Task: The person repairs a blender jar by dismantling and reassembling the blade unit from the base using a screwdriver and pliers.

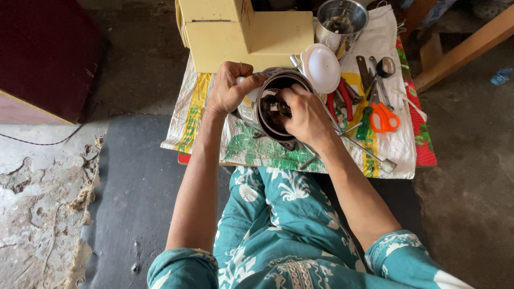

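Steel jar (267, 120) is steadied at its rim by left hand (227, 88), closed; right hand (305, 115) is reached inside, closed on blade fitting (276, 107). Fitting not yet out.

jar (267, 115) on cloth (251, 150), scissors (383, 118) right

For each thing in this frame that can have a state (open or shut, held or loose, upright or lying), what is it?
Dark jar: open, lid off, gripped at the rim.
Left hand: grips the jar's rim.
Right hand: fingers reach inside the jar.
White lid: off, lying on the cloth.
Steel cup: upright, uncovered.
Scissors: lying loose; blades hard to tell.
Red pliers: lying loose.
Green screwdriver: lying loose.
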